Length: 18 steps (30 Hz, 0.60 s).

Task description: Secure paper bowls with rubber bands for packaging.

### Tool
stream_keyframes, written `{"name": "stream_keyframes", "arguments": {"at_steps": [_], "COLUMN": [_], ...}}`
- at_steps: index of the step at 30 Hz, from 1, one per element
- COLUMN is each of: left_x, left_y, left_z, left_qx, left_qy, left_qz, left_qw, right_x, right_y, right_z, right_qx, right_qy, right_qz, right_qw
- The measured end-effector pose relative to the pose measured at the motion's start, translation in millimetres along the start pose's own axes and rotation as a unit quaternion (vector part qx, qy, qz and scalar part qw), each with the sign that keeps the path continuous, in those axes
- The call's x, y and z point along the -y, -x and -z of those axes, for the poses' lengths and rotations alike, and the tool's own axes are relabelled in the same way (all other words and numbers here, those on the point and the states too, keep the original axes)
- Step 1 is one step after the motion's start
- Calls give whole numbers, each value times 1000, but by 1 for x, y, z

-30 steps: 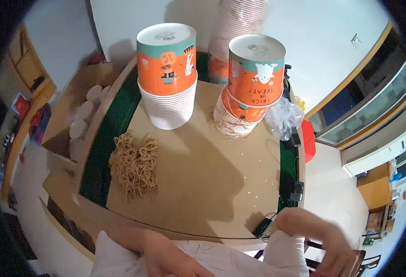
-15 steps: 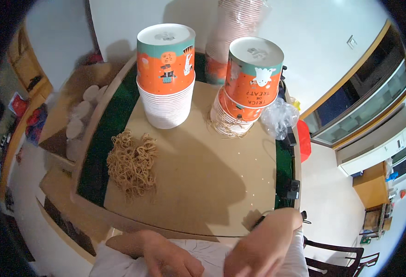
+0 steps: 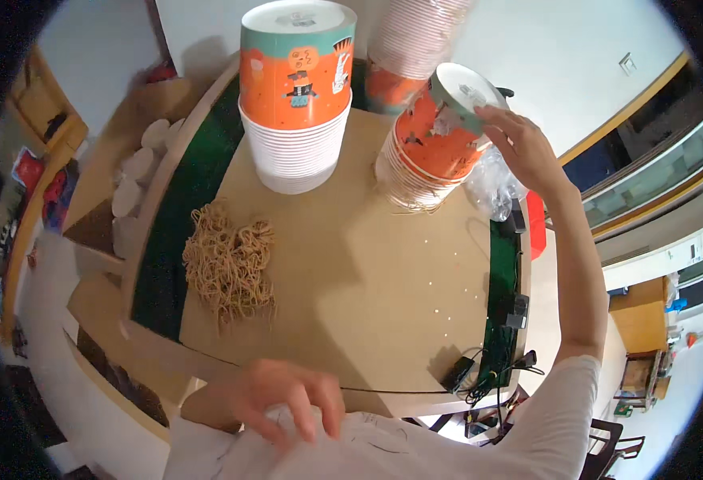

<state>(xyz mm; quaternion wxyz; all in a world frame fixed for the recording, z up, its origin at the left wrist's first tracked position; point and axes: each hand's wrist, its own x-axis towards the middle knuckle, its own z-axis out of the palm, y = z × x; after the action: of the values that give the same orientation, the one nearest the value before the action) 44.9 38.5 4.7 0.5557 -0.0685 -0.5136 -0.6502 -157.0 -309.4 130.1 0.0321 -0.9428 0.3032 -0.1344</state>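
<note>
Okay, orange bucket [image 3: 431, 140] is topping an inverted, leaning stack at the worktop's [image 3: 171, 240] far right. Right hand [image 3: 515, 140] is reaching its base edge; can't tell if it's gripping. Left hand [image 3: 291, 400] is hanging free, fingers parted. Probably light, stiffish, dentable; base rim's the hold.

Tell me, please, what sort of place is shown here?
It is probably a room in a home, serving as a workspace: a table partly covered with brown board holds stacked orange tubs and a heap of tan string; an open cardboard box stands beside it.
</note>
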Motion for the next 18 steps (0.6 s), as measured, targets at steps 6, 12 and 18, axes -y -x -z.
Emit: {"name": "stream_keyframes", "arguments": {"at_steps": [6,12,18], "left_x": [-60,-115,-131], "left_y": [0,-48,-67], "left_z": [50,175,220], "left_qx": [-333,-573,-479], "left_qy": [-429,-478,-514], "left_qz": [74,-44,-14], "left_qw": [837,664,711], "right_x": [33,96,107], "right_y": [-10,-72,-108], "right_z": [-11,-82,-119], "right_qx": [-60,-39,-74], "right_qy": [131,-162,-396], "right_qz": [105,85,133], "right_qw": [984,982,906]}}
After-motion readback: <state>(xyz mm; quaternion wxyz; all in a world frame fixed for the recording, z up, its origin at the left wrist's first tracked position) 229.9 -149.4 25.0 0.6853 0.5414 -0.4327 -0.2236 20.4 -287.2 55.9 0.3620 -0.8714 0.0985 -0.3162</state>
